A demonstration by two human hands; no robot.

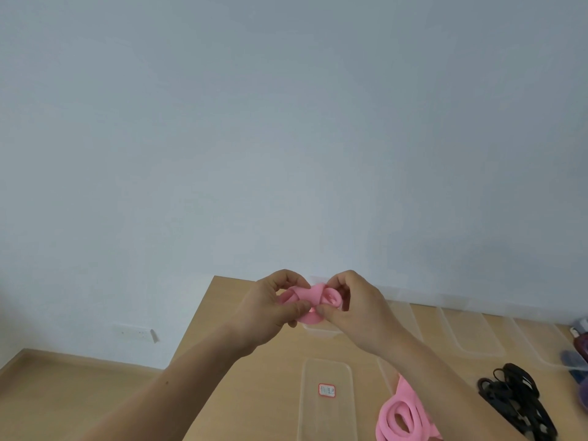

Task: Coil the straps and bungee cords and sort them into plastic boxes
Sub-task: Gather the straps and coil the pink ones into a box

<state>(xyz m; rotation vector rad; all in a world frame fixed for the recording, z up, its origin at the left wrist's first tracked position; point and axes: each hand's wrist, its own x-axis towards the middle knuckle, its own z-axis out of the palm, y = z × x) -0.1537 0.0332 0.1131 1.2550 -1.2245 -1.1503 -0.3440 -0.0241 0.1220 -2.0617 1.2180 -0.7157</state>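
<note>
Above the wooden surface (254, 393), the left hand (270, 310) and right hand (356, 310) both pinch a coiled pink strap (310, 297); more pink straps (401, 415) lie on it.

I pinch a looped pink elastic strap (310, 302) between my left hand (273, 308) and right hand (356, 308), raised above the light wooden table (241, 313). Below lie clear plastic boxes (324, 405), more pink straps (401, 418) and black cords (515, 399).
</note>
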